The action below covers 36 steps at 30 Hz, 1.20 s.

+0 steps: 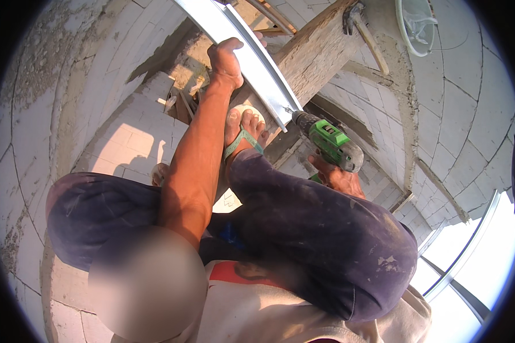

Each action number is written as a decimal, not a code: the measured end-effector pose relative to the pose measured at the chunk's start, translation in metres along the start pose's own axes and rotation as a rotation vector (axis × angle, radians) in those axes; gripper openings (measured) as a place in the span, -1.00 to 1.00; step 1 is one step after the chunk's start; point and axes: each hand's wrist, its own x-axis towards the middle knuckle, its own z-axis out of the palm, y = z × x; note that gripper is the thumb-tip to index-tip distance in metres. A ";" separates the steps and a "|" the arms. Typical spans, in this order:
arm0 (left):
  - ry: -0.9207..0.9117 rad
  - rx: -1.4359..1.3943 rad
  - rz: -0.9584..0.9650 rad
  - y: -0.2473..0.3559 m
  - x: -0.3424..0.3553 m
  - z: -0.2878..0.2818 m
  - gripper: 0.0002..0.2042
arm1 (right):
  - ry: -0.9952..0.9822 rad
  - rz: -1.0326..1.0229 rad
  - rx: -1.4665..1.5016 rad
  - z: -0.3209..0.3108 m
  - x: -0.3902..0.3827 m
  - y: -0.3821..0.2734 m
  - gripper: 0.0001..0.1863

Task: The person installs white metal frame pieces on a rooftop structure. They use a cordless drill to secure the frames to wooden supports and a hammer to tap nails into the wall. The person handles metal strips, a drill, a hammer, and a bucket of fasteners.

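Observation:
A long, shiny metal channel [252,60] slants from the top edge down toward the middle of the head view. My left hand [228,62] is wrapped round it, thumb on top and fingertips showing past its far side. My right hand [339,176] grips the handle of a green and black cordless drill [329,142], though the leg hides part of that grip. The drill's bit meets the channel near its lower end. My sandalled foot [246,128] rests on a wooden plank beside the channel's end.
A thick wooden beam [317,51] lies beyond the channel, with a hammer [365,35] on its far end. A white bucket [416,26] holding whitish material stands at the upper right. Pale block walls [458,108] surround the spot, and a drop to a lower level shows at left.

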 end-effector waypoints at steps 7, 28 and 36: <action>-0.028 -0.012 -0.051 -0.003 0.003 -0.008 -0.50 | 0.037 -0.068 -0.019 -0.003 -0.003 0.001 -0.43; 0.012 0.090 -0.154 -0.017 -0.035 0.019 -0.47 | 0.131 0.008 0.194 0.013 -0.022 -0.036 -0.39; 0.021 0.071 -0.151 -0.017 -0.034 0.015 -0.47 | 0.148 -0.133 0.200 0.020 -0.011 -0.012 -0.41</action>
